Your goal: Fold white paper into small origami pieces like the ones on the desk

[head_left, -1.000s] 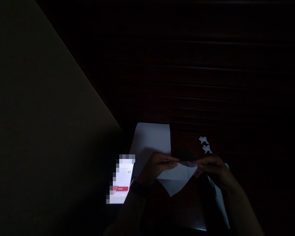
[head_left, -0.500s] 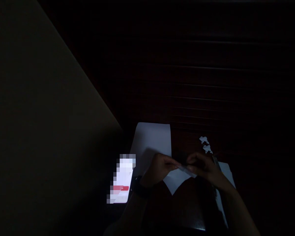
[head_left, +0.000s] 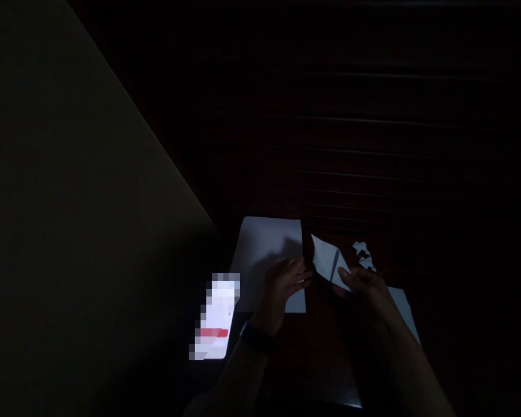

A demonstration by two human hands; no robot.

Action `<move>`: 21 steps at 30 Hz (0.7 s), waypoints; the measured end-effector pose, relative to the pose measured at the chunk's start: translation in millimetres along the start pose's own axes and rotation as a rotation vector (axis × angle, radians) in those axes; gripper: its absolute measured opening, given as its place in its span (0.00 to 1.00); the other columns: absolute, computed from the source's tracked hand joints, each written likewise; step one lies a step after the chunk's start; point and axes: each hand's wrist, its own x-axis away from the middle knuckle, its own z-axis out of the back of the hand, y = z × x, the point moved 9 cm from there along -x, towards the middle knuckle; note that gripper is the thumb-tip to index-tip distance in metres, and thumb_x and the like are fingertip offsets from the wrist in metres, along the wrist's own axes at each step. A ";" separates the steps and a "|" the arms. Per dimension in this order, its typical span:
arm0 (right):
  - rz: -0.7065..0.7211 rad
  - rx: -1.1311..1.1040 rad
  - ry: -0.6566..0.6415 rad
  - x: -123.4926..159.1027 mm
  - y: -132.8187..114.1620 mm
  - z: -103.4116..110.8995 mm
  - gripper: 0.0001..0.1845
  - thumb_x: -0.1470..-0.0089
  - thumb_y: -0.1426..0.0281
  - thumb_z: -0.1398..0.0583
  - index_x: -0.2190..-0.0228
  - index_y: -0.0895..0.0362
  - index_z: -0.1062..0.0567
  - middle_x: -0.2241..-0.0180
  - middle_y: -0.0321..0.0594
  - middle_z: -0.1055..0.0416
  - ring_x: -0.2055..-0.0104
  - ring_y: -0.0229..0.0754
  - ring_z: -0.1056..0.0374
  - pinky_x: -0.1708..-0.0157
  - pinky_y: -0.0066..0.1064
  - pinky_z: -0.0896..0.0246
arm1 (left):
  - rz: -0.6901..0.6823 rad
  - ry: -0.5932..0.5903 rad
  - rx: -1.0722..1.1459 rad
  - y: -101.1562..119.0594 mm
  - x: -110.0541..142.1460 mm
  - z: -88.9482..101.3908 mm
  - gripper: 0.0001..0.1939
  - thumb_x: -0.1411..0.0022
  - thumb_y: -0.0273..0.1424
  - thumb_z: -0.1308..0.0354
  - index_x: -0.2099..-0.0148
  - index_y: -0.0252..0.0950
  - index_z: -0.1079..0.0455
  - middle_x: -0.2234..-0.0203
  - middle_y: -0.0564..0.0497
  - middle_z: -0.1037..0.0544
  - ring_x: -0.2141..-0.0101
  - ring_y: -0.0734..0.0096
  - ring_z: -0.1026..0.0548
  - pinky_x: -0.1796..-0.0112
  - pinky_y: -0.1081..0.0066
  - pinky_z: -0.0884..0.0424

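Observation:
My right hand (head_left: 364, 286) pinches a folded piece of white paper (head_left: 325, 258) by its lower right corner, thumb on top. A crease with a dark shadow runs across that piece, which is raised above the dark table. My left hand (head_left: 284, 281) is off the paper, just to its left, with the fingers apart and nothing visible in them. Beneath the left hand lies a larger white sheet (head_left: 260, 243), flat on the table. A dark watch (head_left: 258, 337) is on my left wrist.
A lit phone (head_left: 217, 318), partly pixelated, stands at the left by the wall (head_left: 91, 202). Small folded paper shapes (head_left: 362, 248) lie at the back right. More white paper (head_left: 403, 307) is beyond my right forearm. The scene is very dark.
My left hand has let go of the folded paper and moved slightly left. My right hand has turned the paper and raised it toward the back of the table.

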 end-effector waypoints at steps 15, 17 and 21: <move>-0.164 0.334 -0.172 11.5 17.4 -26.3 0.19 0.57 0.57 0.36 0.73 0.62 0.23 0.77 0.46 0.24 0.77 0.41 0.29 0.75 0.30 0.33 | -0.046 0.163 -0.222 -27.2 -5.6 8.7 0.16 0.49 0.40 0.40 0.68 0.30 0.26 0.75 0.45 0.23 0.70 0.66 0.25 0.71 0.72 0.32; -0.170 0.392 -0.202 11.9 17.8 -27.3 0.21 0.56 0.55 0.37 0.72 0.63 0.23 0.78 0.47 0.24 0.79 0.41 0.29 0.78 0.29 0.34 | -0.047 0.178 -0.235 -27.3 -6.7 11.1 0.16 0.49 0.40 0.40 0.67 0.29 0.26 0.75 0.45 0.24 0.70 0.66 0.25 0.72 0.72 0.32; -0.204 0.404 -0.210 11.1 22.5 -27.6 0.21 0.57 0.55 0.37 0.72 0.62 0.24 0.77 0.47 0.24 0.78 0.41 0.28 0.77 0.29 0.34 | -0.056 0.236 -0.264 -26.5 -6.9 15.4 0.17 0.50 0.41 0.39 0.68 0.29 0.26 0.75 0.44 0.23 0.72 0.66 0.25 0.73 0.73 0.32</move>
